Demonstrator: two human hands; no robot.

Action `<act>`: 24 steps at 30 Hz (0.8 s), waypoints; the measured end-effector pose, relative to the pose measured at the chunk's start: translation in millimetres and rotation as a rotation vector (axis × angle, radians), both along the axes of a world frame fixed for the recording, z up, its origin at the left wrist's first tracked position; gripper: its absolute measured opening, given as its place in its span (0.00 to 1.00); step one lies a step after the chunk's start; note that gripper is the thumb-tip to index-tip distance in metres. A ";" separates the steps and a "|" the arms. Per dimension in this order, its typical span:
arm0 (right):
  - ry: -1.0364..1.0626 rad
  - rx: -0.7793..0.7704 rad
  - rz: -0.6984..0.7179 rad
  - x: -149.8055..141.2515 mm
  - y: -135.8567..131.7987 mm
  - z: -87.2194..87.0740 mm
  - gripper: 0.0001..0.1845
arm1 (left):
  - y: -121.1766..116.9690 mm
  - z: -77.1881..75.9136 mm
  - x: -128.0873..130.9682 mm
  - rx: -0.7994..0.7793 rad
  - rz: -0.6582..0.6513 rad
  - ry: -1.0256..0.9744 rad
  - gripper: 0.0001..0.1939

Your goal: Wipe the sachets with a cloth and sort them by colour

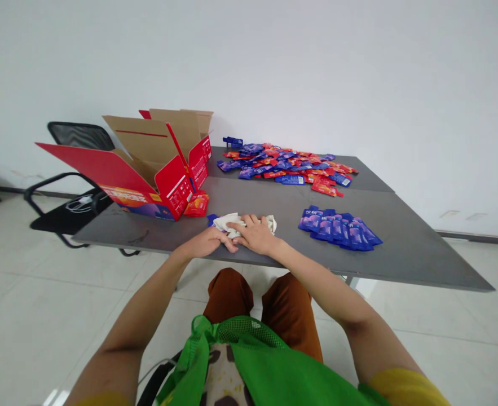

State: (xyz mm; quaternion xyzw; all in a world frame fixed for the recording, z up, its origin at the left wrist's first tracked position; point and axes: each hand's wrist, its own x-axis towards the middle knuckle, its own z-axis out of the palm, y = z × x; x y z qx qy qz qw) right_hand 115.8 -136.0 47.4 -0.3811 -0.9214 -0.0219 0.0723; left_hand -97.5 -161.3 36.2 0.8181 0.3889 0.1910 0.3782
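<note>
So far, just a tidy row of blue foil sachets set apart, a loose heap of red and blue sachets remaining; bare left hand and bare right hand together, pressing a crumpled white cloth.

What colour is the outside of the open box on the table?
The open box is red outside, with an orange and purple printed band; it shows best in the head view.
</note>
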 end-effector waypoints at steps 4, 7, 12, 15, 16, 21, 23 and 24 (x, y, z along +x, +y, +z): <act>-0.075 -0.045 -0.004 -1.0 3.4 5.7 0.21 | -19.0 -22.3 4.6 0.308 0.684 0.094 0.25; -0.112 -0.040 -0.111 -2.9 -1.6 10.3 0.18 | -28.9 -38.4 19.0 0.459 0.974 0.461 0.27; -0.084 -0.040 -0.240 5.6 -9.6 12.6 0.22 | -12.5 -41.7 37.4 0.374 0.789 0.699 0.30; -0.015 -0.036 -0.308 24.3 -6.9 16.9 0.24 | 8.4 -32.2 42.9 0.314 0.847 0.690 0.31; 0.012 -0.029 -0.333 31.8 -5.4 18.5 0.25 | 14.8 -29.0 46.3 0.325 0.900 0.684 0.31; 0.150 0.011 -0.393 64.4 1.5 21.8 0.27 | 33.3 -21.2 80.9 0.402 0.879 0.633 0.30; 0.216 0.003 -0.357 71.3 2.6 19.8 0.26 | 33.4 -20.0 96.9 0.417 0.648 0.579 0.30; 0.243 -0.005 -0.338 73.2 2.6 18.1 0.25 | 31.6 -19.6 103.5 0.447 0.524 0.539 0.31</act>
